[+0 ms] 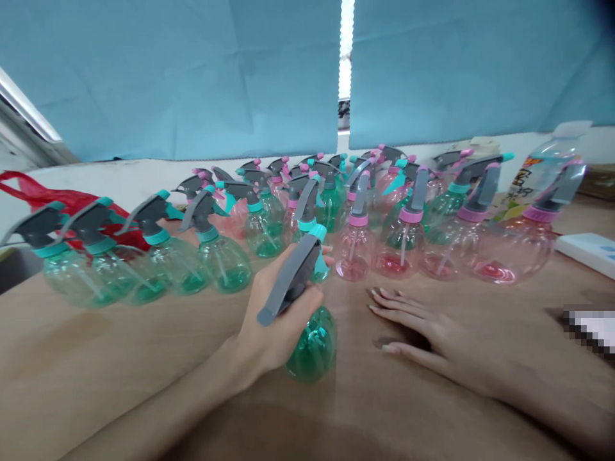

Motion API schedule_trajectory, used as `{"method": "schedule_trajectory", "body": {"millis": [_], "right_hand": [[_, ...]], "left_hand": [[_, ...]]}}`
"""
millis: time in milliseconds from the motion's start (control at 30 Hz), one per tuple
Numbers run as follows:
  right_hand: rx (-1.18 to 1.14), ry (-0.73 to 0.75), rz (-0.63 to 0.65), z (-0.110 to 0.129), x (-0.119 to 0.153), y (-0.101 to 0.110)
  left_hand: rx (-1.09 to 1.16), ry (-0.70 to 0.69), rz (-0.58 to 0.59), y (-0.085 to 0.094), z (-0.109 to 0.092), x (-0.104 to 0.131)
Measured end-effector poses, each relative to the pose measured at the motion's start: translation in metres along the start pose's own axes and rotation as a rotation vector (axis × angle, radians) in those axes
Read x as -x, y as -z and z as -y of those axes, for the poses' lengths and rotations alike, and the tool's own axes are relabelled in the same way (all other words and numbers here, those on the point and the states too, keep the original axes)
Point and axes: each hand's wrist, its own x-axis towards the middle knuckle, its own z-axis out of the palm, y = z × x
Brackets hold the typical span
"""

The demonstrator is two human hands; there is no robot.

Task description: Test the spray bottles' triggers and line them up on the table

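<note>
My left hand (283, 314) is wrapped around the neck of a green spray bottle (313, 349) with a grey and turquoise trigger head, just above the front part of the table or standing on it; I cannot tell which. My right hand (423, 326) rests palm down on the wooden table (375, 410), fingers stretched out and holding nothing. Beyond its fingertips stands a row of pink spray bottles (353, 253) with grey heads and pink collars. Several green spray bottles (223, 262) line up to the left of my left hand.
More green and pink spray bottles (331, 198) crowd the back. A red plastic bag (72, 198) lies behind the left row. At the right are a large labelled drink bottle (533, 173), a white box (589, 253) and a blurred-out item (596, 326). Blue sheeting (192, 77) hangs behind.
</note>
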Motion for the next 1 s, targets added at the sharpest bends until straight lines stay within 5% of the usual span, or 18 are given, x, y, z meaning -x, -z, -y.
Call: {"method": "schedule_trajectory", "body": {"millis": [633,1000], "right_hand": [[-0.026,0.002,-0.011,0.002,0.000,0.001],[0.021,0.000,0.011,-0.001,0.000,-0.001]], "left_hand": [[0.005,0.065,-0.061,0.000,0.004,-0.005],[-0.059,-0.016,-0.124,-0.001,0.009,-0.003]]}}
